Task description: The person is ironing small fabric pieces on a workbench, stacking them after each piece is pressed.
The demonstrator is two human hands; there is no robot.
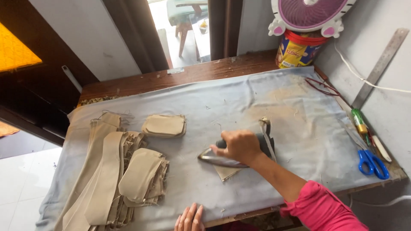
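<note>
Right hand: our right hand (240,146) has its fingers curled tight round the dark handle of the iron (233,155).
Iron: its smooth metal sole lies flat on a small tan fabric piece (226,172), near the front edge of the table (only a pointed corner shows).
Left hand: our left hand (190,219) rests flat at the table's edge, fingers straight and close together, holding nothing.
Cover: a grey ironing cloth (239,98), scorched brown in patches.
Stacks: frayed beige cut pieces (143,177) and long strips (100,175) lie at left.
Tools: blue-handled scissors (372,162) at right.
</note>
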